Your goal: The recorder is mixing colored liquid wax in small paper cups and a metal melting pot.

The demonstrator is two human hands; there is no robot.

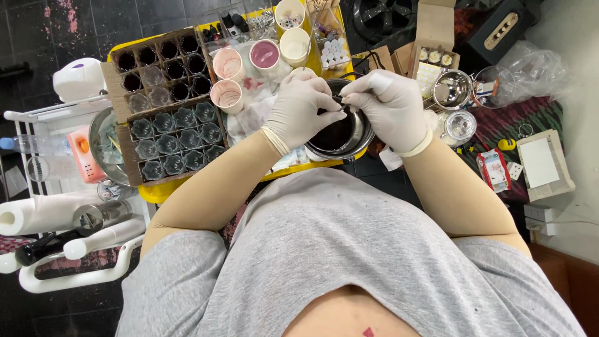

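Both gloved hands meet above the metal pot of dark liquid on the yellow tray. The left hand and right hand pinch a thin dark stick over it, so drips fall inside; glass molds wait alongside.

A bright yellow tray table holds most of the things. The round shiny metal pot with dark liquid sits at its near edge and is the landmark here. Left of the pot lies a flat brown cardboard box full of small clear glass cups. Behind that box, farther from the pot, is a second cardboard box with dark round holes. Between the boxes and the pot stand three small paper cups with pink stuff inside. Behind the pot are two cream paper cups. Right of the pot, a patterned red and green cloth lies on the dark tiled floor.
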